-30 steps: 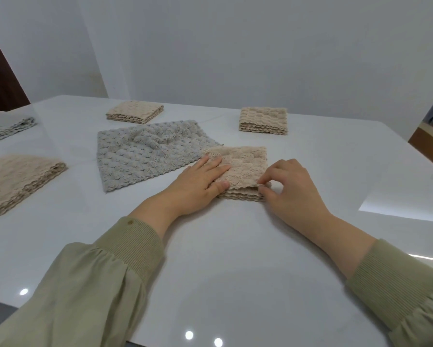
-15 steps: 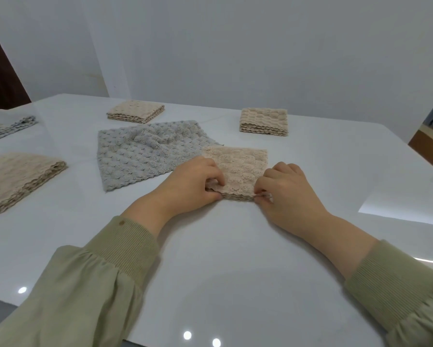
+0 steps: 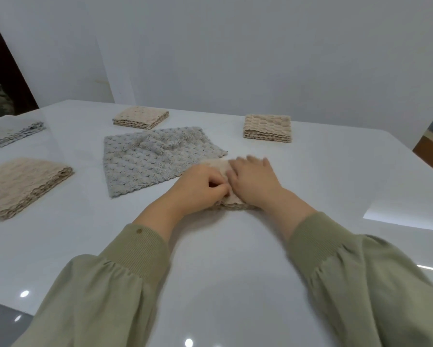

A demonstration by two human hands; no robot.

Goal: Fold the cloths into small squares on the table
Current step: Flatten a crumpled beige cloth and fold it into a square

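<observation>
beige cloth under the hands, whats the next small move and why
Probably press the fold flat, then let go. The left hand pinches the beige cloth while the right hand lies across its top, and its near edge shows stacked layers. The grey cloth beside it lies unfolded.

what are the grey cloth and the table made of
Grey cloth: soft textile, probably microfibre or terry, matte; its bumpy raised weave shows. Table: hard, glossy white top, perhaps stone or laminate; lamps reflect in it.

A pale wall [image 3: 260, 46] stands behind, a dark panel [image 3: 7, 71] left, brown furniture [image 3: 429, 147] right.
</observation>
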